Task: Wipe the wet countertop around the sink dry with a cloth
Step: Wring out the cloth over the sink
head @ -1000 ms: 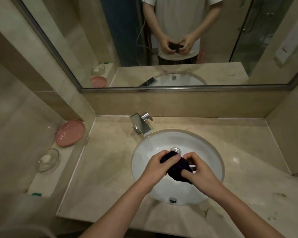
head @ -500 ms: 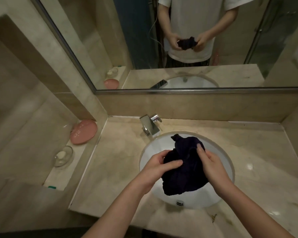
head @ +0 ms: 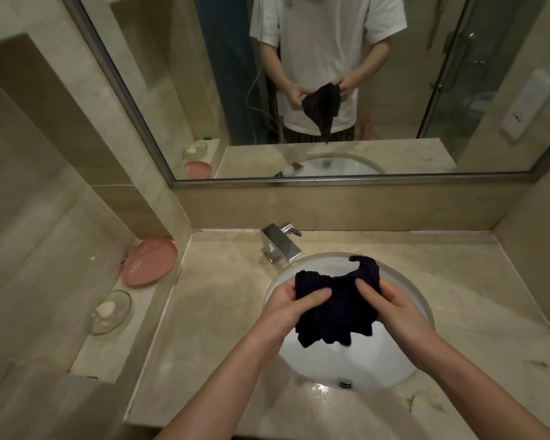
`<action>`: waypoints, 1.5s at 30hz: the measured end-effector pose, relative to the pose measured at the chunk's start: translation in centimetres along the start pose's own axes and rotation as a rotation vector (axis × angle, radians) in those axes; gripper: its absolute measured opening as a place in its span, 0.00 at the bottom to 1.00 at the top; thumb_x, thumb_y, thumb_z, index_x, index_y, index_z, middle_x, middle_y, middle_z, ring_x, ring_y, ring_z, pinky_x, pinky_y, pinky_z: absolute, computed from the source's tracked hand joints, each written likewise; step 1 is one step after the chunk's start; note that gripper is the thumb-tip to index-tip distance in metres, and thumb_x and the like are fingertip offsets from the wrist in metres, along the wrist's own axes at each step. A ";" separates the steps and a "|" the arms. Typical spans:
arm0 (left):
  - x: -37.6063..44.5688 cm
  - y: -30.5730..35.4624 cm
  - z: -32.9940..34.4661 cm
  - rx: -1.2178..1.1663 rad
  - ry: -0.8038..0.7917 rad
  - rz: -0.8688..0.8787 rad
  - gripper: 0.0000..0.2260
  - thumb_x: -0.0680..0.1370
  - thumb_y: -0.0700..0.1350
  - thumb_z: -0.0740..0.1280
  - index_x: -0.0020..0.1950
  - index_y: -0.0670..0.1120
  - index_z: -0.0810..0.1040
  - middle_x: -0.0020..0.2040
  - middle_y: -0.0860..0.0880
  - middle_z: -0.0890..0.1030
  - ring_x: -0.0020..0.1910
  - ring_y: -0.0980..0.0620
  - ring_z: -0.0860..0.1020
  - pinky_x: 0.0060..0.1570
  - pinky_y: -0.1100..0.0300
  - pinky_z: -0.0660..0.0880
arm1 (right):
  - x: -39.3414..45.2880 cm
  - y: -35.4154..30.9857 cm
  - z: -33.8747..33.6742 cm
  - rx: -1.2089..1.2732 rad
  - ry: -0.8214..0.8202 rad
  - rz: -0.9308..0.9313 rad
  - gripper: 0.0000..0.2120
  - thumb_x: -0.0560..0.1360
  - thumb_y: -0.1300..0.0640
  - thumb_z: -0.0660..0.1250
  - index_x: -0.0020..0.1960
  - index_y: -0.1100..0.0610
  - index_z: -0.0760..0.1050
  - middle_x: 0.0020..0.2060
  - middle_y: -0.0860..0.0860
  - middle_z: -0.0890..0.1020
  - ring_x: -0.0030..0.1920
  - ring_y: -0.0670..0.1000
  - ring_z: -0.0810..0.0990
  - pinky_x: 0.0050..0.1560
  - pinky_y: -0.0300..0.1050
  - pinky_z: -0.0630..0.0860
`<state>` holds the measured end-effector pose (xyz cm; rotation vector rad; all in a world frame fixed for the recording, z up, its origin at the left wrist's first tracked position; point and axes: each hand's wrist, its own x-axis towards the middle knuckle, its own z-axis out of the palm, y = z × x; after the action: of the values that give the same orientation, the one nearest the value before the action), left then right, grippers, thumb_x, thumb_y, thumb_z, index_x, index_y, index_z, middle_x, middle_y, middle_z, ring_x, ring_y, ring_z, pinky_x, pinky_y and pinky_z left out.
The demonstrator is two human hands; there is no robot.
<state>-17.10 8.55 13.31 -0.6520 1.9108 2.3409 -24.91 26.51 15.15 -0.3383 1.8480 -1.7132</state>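
In the head view, the left hand (head: 288, 308) and the right hand (head: 394, 304) both hold the dark cloth (head: 337, 308) above the white sink (head: 346, 363), fingers curled round its upper edge and thumbs pressed on its front. The faucet (head: 280, 244) stands at the sink's eleven o'clock on the wet tabletop (head: 216, 312), and a pink dish (head: 148, 261) lies on the ledge out at nine o'clock.

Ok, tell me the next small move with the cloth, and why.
Probably carry the cloth out of the air above the sink and press it on the countertop. Both the left hand and right hand grip it spread over the basin, touching no counter, and droplets glisten by the front rim.
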 end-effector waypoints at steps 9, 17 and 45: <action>-0.1 -1.0 -2.6 -0.109 0.011 0.063 0.11 0.84 0.46 0.63 0.61 0.46 0.83 0.51 0.46 0.85 0.47 0.50 0.81 0.48 0.59 0.77 | -0.3 -0.5 1.2 0.153 0.123 0.065 0.15 0.79 0.45 0.62 0.51 0.52 0.83 0.49 0.50 0.86 0.56 0.51 0.83 0.58 0.51 0.75; 0.4 -1.2 -3.5 -0.020 -0.116 0.041 0.19 0.72 0.47 0.74 0.62 0.45 0.81 0.55 0.45 0.85 0.55 0.48 0.82 0.62 0.53 0.74 | -1.3 -2.8 1.1 -0.208 0.148 -0.248 0.17 0.82 0.49 0.59 0.46 0.54 0.83 0.38 0.50 0.85 0.41 0.46 0.83 0.45 0.41 0.76; 1.6 1.4 0.7 -0.149 -0.395 -0.369 0.23 0.74 0.58 0.74 0.64 0.45 0.82 0.56 0.47 0.83 0.54 0.48 0.81 0.56 0.55 0.76 | -0.5 -9.7 -3.9 0.087 -0.078 -0.081 0.28 0.70 0.69 0.70 0.67 0.52 0.74 0.58 0.55 0.84 0.57 0.56 0.84 0.54 0.49 0.83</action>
<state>-19.20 8.49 14.18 -0.4570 1.3359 2.1847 -28.67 28.64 24.71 -0.4434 1.7189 -1.8022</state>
